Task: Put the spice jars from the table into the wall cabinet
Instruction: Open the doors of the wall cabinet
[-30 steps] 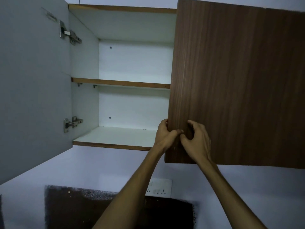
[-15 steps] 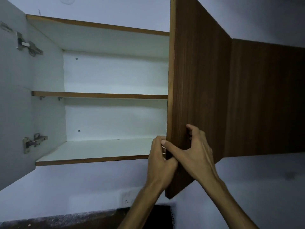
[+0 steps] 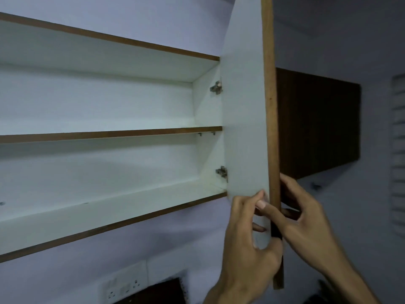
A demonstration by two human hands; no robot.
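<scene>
While the right-hand door [image 3: 247, 106] of the wall cabinet [image 3: 109, 137] is gripped at its lower edge by left hand [image 3: 249, 235] & right hand [image 3: 306, 218], shelves are seen bare; no spice jars in view, so all stowing is judged undone.

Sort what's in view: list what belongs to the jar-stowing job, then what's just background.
Job:
wall cabinet
right door
left hand, gripping the door
right hand, gripping the door
No spice jars in view.

Background:
wall socket
neighbouring dark cabinet

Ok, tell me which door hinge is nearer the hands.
The lower hinge, under the middle shelf and just above the cabinet floor. The upper hinge sits above that shelf, farther from both hands gripping the door edge.
</scene>
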